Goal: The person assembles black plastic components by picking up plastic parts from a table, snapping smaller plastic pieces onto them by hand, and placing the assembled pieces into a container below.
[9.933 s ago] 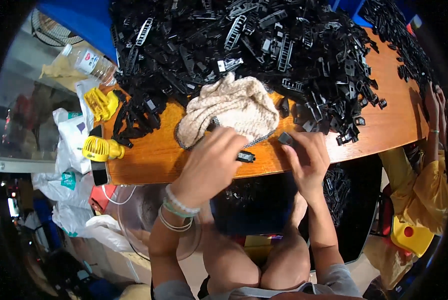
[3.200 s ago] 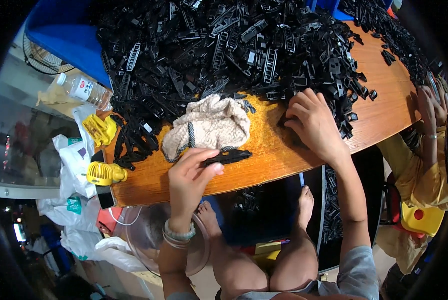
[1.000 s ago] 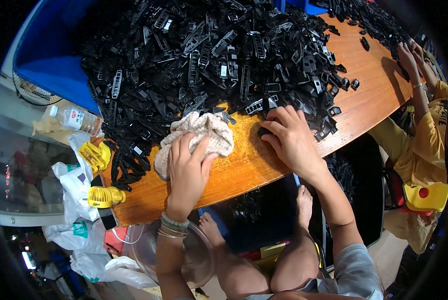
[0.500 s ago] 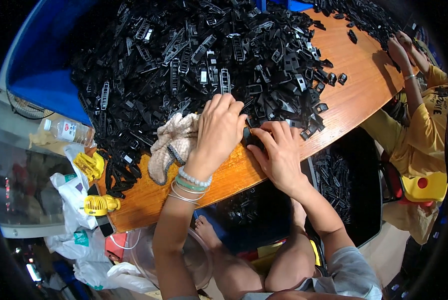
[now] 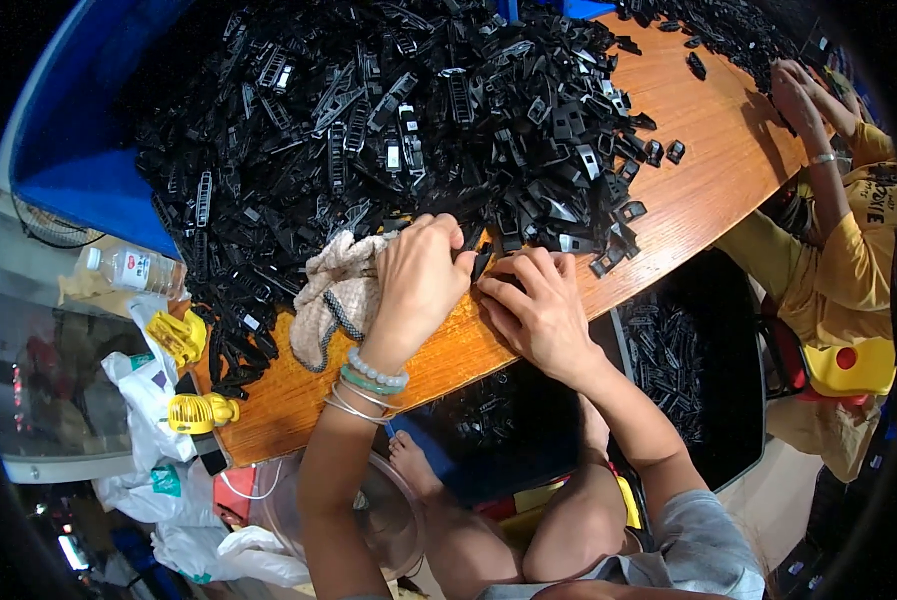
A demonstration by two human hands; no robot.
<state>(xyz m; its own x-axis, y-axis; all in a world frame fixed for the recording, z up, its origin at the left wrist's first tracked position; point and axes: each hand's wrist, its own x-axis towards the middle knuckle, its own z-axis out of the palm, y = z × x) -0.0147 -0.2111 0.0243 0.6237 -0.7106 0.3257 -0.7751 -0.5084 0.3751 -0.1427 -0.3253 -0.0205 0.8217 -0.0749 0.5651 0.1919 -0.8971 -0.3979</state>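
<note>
A large heap of black plastic parts (image 5: 338, 130) covers the far side of the wooden table. Low over the near edge of that heap, my left hand (image 5: 420, 285) is closed, its thumb against a small black plastic part (image 5: 482, 262). Just to the right, my right hand (image 5: 538, 305) is bent with its fingers drawn together close to the same part; what its fingertips grip is hidden. The part's far end is covered by my fingers. A beige waffle cloth (image 5: 336, 300) with a dark trim lies crumpled against my left hand.
A clear bottle (image 5: 136, 270), a yellow handheld fan (image 5: 200, 412) and white plastic bags (image 5: 138, 390) are at the left. Below the wooden table (image 5: 688, 200) stands a dark bin with black parts (image 5: 663, 360). A co-worker in a yellow shirt (image 5: 863, 265) handles parts at the right.
Both hands have shifted slightly left and the left hand a little nearer to me. A black part now shows between them. The view has moved slightly.
</note>
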